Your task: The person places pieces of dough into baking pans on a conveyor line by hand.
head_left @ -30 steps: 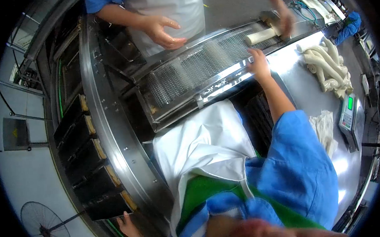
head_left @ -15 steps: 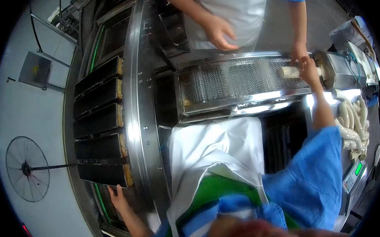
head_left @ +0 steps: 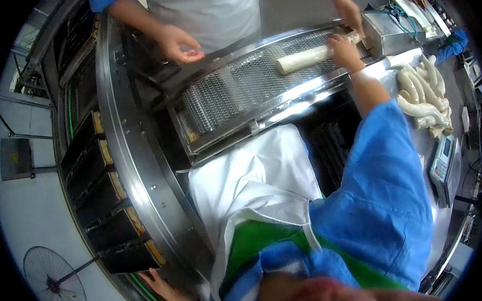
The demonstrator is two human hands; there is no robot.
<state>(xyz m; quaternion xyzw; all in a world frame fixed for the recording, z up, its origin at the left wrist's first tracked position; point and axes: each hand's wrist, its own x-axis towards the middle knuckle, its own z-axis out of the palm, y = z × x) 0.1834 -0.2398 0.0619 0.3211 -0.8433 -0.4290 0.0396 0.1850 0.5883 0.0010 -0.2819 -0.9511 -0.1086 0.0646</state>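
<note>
My right hand (head_left: 346, 54) reaches over the mesh conveyor (head_left: 233, 89), its fingers curled over a smooth pale dough roll (head_left: 301, 60) that lies along the mesh. Part of the roll is hidden under the hand, toward the metal housing. At the lower left, my left hand (head_left: 156, 284) is held with its fingers apart at the near end of a row of long black pans (head_left: 128, 258). Its fingertips are close to the last pan; whether they press on it I cannot tell.
Across the conveyor stands a co-worker in a white apron (head_left: 208, 17), one hand near the housing (head_left: 389, 33). Several dough ropes (head_left: 421, 94) lie on the right-hand table beside a digital scale (head_left: 443, 163). A steel rail (head_left: 137, 171) runs between me and the pans.
The view has turned and shifted. More of the dough roll now shows on the mesh, reaching farther out from the housing. The co-worker's hand has drawn back from my right hand.
</note>
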